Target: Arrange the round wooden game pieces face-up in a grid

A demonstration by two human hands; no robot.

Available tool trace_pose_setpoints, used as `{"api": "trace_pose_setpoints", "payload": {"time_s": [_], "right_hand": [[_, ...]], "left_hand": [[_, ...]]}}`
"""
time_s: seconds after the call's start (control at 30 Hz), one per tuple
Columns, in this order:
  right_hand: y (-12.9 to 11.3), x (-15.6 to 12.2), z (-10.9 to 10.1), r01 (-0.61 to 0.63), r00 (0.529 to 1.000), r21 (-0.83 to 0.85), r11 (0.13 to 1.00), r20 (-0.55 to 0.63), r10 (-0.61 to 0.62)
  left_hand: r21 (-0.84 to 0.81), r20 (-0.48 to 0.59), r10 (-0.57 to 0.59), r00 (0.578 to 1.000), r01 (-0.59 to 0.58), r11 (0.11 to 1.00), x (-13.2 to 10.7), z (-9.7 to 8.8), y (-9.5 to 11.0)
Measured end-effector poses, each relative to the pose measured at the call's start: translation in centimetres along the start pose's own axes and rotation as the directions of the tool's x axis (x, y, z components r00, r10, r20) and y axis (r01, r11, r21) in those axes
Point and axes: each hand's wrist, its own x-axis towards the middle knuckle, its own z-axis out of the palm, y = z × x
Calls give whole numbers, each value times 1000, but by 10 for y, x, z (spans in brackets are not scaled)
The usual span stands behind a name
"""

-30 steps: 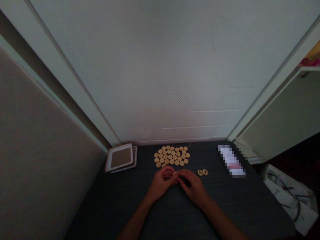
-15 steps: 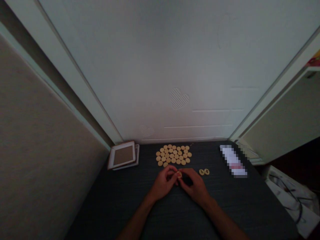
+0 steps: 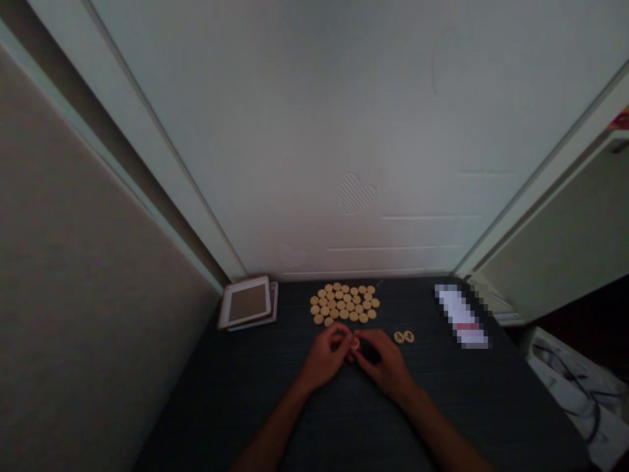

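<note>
Between the fingertips of both hands is a small round wooden disc (image 3: 354, 344), partly covered by the fingers. My left hand (image 3: 328, 354) pinches it from the left, with the fingers curled. From the right, my right hand (image 3: 383, 360) grips its other side with thumb and fingers. Just beyond the hands, several plain wooden discs (image 3: 343, 305) lie in loose rows on the dark table. Two discs with dark markings, a left one (image 3: 398, 337) and a right one (image 3: 409, 336), lie side by side to the right of my right hand.
Two stacked frames (image 3: 248, 303) lie at the table's back left. A blurred-out flat item (image 3: 460, 316) lies at the back right. A white panel with embossed hearts (image 3: 356, 194) rises behind the dark table (image 3: 339, 426). A white box with cables (image 3: 572, 387) stands right of the table.
The view has shifted slightly, so everything sits a little further right. Both hands keep hold of the disc, which appears slightly turned between the fingers. The other discs lie as before.
</note>
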Motion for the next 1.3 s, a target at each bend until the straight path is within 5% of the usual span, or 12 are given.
{"api": "trace_pose_setpoints", "payload": {"time_s": [0.37, 0.77, 1.3], "right_hand": [[1, 0, 0, 10, 999, 2, 1000, 42, -10], [0, 2, -1, -21, 1000, 10, 1000, -9, 21], [-3, 4, -2, -68, 998, 38, 997, -1, 68]], "left_hand": [[-15, 51, 21, 999, -20, 1000, 1, -2, 1], [-2, -31, 6, 1000, -6, 1000, 1, 0, -2], [-13, 70, 27, 997, -26, 1000, -1, -5, 1]]}}
